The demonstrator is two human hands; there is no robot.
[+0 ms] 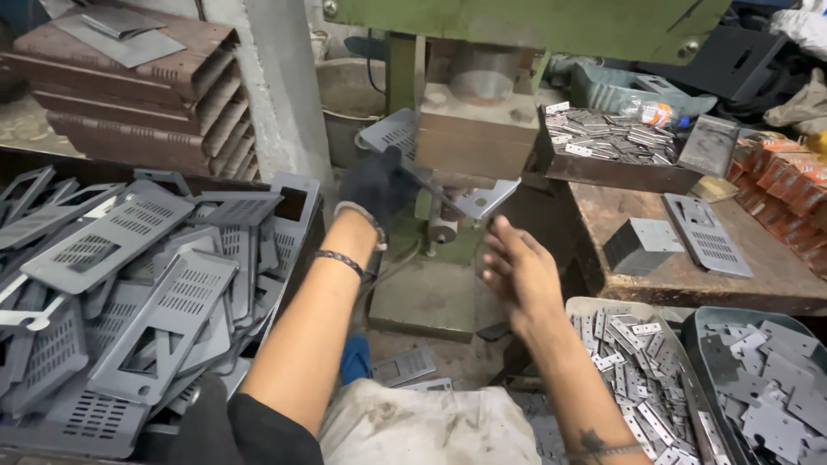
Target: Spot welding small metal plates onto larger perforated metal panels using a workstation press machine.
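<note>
My left hand (376, 185) wears a dark glove and grips a perforated grey metal plate (392, 131) that reaches up beside the block of the green press (474, 129). A bent grey metal piece (484, 198) sticks out from under the press block. Just below that piece, my bare right hand (515, 271) hovers with its fingers spread and nothing in it.
A large heap of grey slotted metal plates (129, 284) fills a bin at left. Trays of small metal parts (637, 370) and flat cut pieces (767, 387) sit at lower right. A wooden bench (672, 258) holds more plates (711, 232), and rusty boxes (129, 77) stack at upper left.
</note>
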